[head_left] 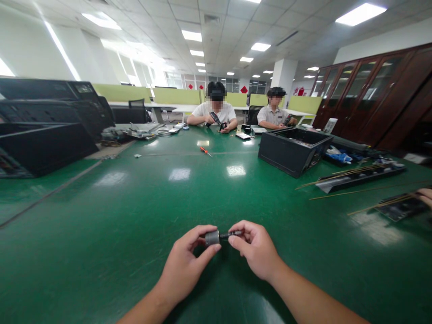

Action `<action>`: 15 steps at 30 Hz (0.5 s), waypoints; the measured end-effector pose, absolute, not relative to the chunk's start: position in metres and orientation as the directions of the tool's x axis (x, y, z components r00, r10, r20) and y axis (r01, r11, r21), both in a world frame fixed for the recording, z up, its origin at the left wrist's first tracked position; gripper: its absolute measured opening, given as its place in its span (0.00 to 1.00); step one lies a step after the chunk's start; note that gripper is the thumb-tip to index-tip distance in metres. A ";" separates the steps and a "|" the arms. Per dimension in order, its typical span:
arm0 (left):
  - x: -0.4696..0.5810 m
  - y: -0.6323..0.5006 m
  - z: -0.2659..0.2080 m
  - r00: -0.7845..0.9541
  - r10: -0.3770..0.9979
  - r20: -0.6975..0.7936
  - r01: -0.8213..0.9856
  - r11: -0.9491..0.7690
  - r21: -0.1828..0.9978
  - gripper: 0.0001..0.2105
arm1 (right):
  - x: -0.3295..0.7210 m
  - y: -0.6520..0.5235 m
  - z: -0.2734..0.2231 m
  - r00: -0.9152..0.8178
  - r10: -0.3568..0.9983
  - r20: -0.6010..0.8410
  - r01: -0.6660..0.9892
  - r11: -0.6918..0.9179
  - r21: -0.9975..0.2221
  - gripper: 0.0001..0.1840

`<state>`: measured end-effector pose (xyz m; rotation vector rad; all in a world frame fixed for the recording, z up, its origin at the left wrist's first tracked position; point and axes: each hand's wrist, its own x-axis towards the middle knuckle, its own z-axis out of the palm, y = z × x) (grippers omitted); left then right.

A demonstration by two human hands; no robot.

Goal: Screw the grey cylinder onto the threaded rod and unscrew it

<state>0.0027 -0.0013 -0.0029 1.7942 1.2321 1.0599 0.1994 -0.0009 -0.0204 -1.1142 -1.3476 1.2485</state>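
Note:
Just above the green table, my left hand has its thumb and fingers around a short grey metal cylinder. A thin dark shaft sticks out of the cylinder's right side, lying roughly level. My right hand pinches the far end of this shaft between thumb and fingers. Both hands are closed, a small gap between them bridged by the shaft. Fingers hide part of the cylinder's left end and the shaft's tip.
An orange-handled screwdriver lies farther off on the green tabletop. Black computer cases stand left and right. Long thin rods lie at right, near another person's hand. Two people sit across the table.

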 end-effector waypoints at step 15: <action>0.001 -0.002 -0.003 0.205 0.957 0.203 0.367 -0.267 0.891 0.14 | 0.199 0.000 -0.018 -0.117 0.992 0.057 0.018 0.059 -0.998 0.09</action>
